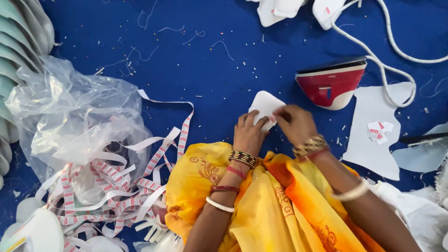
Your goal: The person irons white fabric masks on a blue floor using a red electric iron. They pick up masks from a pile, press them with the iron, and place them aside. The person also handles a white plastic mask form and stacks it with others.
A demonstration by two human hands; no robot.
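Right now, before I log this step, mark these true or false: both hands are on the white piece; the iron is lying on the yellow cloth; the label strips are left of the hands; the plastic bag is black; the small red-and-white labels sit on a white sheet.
1. Both the left hand and the right hand hold the white piece: true.
2. The red iron lies on the yellow cloth: false, it sits on the blue surface.
3. The label strips are left of the hands: true.
4. The plastic bag is black: false, it is clear.
5. The small labels sit on a white sheet: true.
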